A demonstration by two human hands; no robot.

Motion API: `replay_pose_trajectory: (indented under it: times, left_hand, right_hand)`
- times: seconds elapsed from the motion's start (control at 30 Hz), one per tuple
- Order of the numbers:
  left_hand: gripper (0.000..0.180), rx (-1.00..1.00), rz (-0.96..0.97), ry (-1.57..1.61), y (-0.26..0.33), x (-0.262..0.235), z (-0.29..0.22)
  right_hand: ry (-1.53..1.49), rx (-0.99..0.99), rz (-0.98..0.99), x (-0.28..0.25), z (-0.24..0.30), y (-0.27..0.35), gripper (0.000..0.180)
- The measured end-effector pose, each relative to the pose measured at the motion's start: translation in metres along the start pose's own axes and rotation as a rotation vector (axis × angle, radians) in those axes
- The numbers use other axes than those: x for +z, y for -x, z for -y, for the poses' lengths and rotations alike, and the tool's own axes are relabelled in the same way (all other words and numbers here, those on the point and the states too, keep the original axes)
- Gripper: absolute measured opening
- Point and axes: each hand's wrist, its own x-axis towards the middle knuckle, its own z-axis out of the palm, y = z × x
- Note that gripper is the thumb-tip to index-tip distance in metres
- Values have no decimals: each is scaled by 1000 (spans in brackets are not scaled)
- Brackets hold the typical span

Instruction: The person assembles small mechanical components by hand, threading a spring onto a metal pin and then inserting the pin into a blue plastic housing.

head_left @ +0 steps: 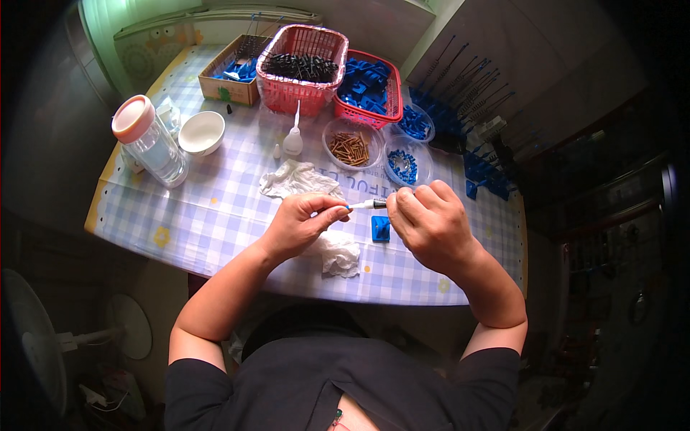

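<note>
Above the near part of the table, my left hand (pixel 305 223) pinches a tiny blue piece (pixel 349 208) between thumb and fingertips, most of it hidden. My right hand (pixel 431 219) is closed around a slim applicator (pixel 370 205) with a white tip and a black-and-silver section; the rest is inside the fist. The applicator's tip meets or nearly meets the blue piece; I cannot tell which. Just left of my right hand, a flat blue plastic part (pixel 381 229) lies on the cloth. Crumpled white tissue (pixel 340 255) is below my left hand, and another tissue (pixel 298 178) lies beyond it.
Clear tubs hold brass-coloured pins (pixel 350 149) and small blue pieces (pixel 402 167). Behind stand a pink basket (pixel 302 93) of black brushes, a red basket (pixel 368 117) of blue parts and a cardboard box (pixel 223 90). A bottle (pixel 154 144), white bowl (pixel 202 133) and squeeze bottle (pixel 292 142) stand leftward.
</note>
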Motion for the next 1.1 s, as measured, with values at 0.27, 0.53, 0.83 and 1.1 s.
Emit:
replay_pose_trajectory:
  times: [0.27, 0.53, 0.83, 1.1]
  left_hand:
    - [16, 7, -5, -13, 0, 0, 0]
    - [16, 15, -15, 56, 0, -1, 5]
    - [16, 24, -17, 129, 0, -1, 6]
    - [16, -6, -6, 110, -1, -1, 2]
  right_hand:
    - [0, -3, -1, 0, 0, 0, 11]
    - [-49, 76, 19, -1, -3, 2, 15]
    - [-422, 383, 22, -7, 2, 17, 13]
    - [-1174, 623, 379, 31, 49, 61, 13]
